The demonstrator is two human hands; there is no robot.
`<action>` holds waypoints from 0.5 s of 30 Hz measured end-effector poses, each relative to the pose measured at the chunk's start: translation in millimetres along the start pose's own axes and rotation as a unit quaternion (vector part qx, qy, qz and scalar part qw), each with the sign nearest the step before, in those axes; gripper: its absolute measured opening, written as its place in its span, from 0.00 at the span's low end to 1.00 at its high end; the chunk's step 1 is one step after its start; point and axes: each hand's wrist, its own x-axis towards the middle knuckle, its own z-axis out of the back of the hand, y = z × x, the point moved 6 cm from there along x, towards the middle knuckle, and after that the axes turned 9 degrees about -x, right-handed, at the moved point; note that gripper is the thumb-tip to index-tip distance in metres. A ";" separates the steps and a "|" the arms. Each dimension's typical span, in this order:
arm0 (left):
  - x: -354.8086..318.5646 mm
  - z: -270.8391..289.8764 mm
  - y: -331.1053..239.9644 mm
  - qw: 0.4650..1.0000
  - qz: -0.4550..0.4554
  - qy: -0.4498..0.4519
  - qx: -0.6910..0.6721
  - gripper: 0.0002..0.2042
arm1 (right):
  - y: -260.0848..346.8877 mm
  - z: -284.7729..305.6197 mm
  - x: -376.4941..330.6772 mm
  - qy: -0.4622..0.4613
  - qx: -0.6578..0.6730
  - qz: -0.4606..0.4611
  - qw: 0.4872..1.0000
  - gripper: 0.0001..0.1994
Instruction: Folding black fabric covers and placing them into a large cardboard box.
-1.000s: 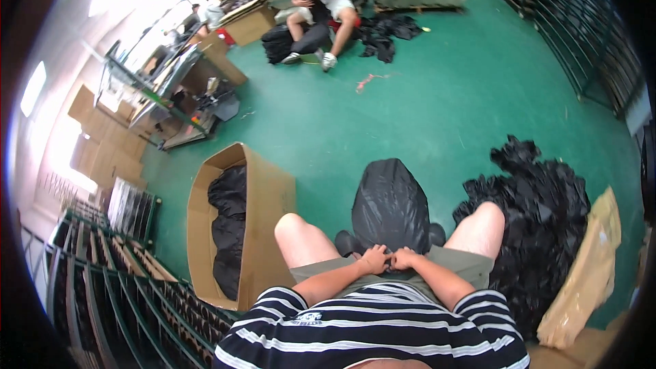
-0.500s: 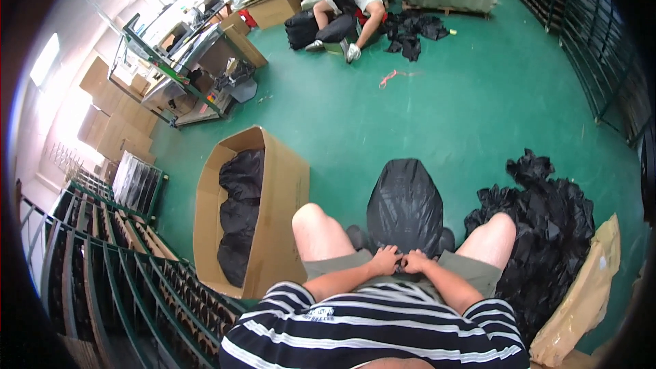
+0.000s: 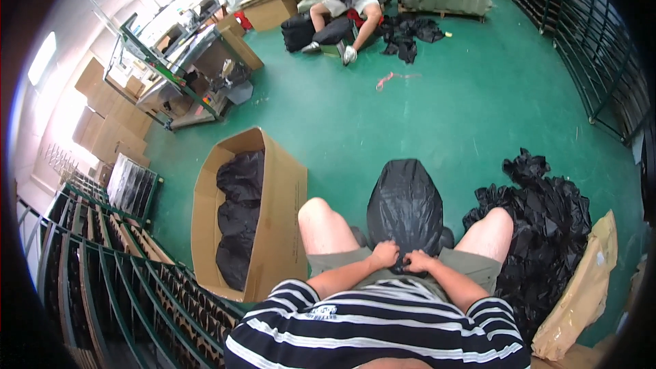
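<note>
Green floor, hands still on bag

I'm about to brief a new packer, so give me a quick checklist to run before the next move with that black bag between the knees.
1. Both hands on the bag: left hand and right hand grip the near end of the black bag. Ok.
2. Bag steady between the knees: ok.
3. Bag mouth closed: cannot tell, hands cover it.
4. Cardboard box open at the left: ok.
5. Room in box: partly filled, some space shows. Ok.
6. Pile of black bags at the right: ok.
</note>
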 end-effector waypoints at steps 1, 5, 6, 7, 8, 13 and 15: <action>-2.0 -2.3 -1.4 1.000 0.003 -0.001 -0.004 0.10 | -4.8 6.3 5.9 -0.007 0.021 0.000 1.000 0.24; -1.8 -11.4 7.3 0.999 0.009 -0.009 -0.051 0.11 | 8.6 -4.1 -12.9 0.005 0.027 0.004 1.000 0.27; -1.8 -13.1 5.2 0.999 0.007 -0.004 -0.051 0.11 | 8.9 -3.9 -15.9 0.007 0.025 -0.001 1.000 0.27; -1.9 -14.8 3.5 0.999 0.006 0.000 -0.050 0.11 | 8.6 -4.1 -18.4 0.010 0.023 -0.005 1.000 0.27; -0.5 -14.7 3.7 0.999 0.006 0.004 -0.047 0.11 | 5.4 -6.9 -13.5 0.012 0.008 -0.001 1.000 0.27; -1.6 -11.7 4.2 0.998 0.006 -0.003 -0.058 0.11 | 9.6 -3.5 -17.2 0.029 0.018 -0.016 0.999 0.28; -4.7 -15.4 3.6 0.998 0.021 0.014 -0.057 0.12 | 9.1 -5.9 -18.6 0.021 0.025 -0.012 0.999 0.27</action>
